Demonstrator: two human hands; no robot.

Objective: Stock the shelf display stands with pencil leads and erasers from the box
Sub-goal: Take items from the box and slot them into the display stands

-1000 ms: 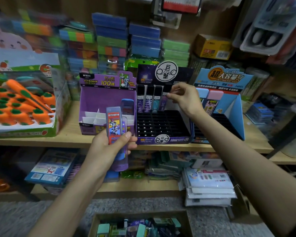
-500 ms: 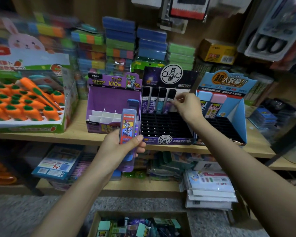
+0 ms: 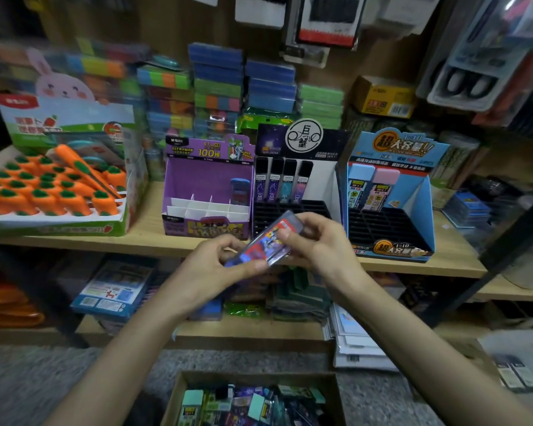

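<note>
A flat lead case, printed red and blue, is held tilted between the left hand and the right hand, before the black stand. Four dark cases are stood upright in its back row. The cardboard box below is filled with mixed packets.

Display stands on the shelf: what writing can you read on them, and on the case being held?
"100根": purple display stand header.
"超大容量!!" and "1=10": blue display stand header.
"巨蟹": black display stand, round logo.
Too blurred to read: pencil lead case label, all smaller print.
</note>
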